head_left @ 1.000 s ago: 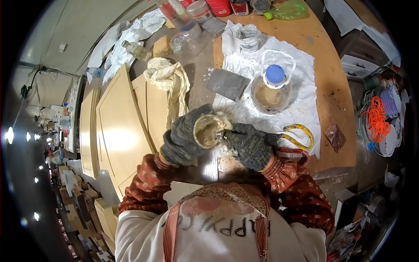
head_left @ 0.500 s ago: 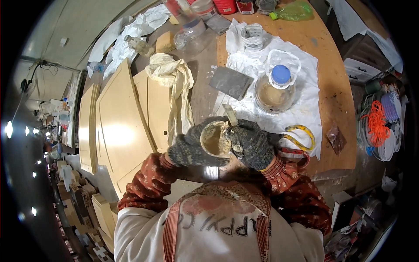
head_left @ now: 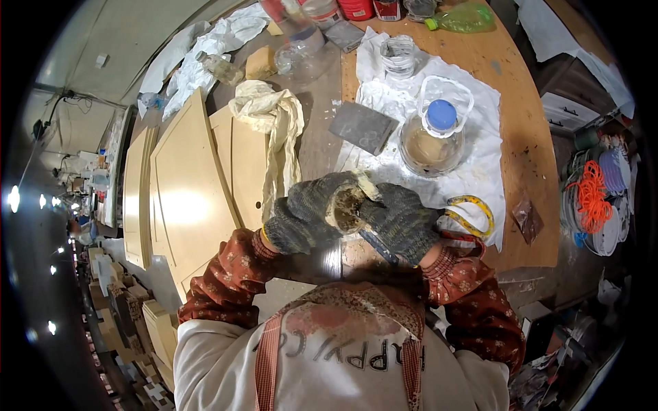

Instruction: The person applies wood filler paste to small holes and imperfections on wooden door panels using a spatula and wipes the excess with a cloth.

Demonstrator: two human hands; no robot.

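Note:
A grey knitted glove covers my left hand [head_left: 305, 212], which is closed around a small round cup [head_left: 347, 211] crusted with pale residue. Its mouth is turned up, with brownish matter inside. My right hand [head_left: 403, 220], gloved alike, is closed at the cup's right side on a narrow flat tool [head_left: 378, 246], whose dark bluish length juts out below the fingers. The tool's other end is hidden, so I cannot tell its exact kind. A cream-coloured piece [head_left: 367, 185] shows at the cup's far rim, between the hands.
Pale wood panels [head_left: 185, 198] lie at the left, beside a cream cloth [head_left: 277, 123]. Ahead are a dark flat square [head_left: 363, 128] and a blue-capped jug [head_left: 430, 147] on white sheeting [head_left: 480, 103]. Yellow-handled scissors [head_left: 476, 214] lie right of my hand.
The cup has shifted slightly right and tilted. My right hand has turned; the flat end that stuck up past the cup is gone from there, and a dark length now shows below.

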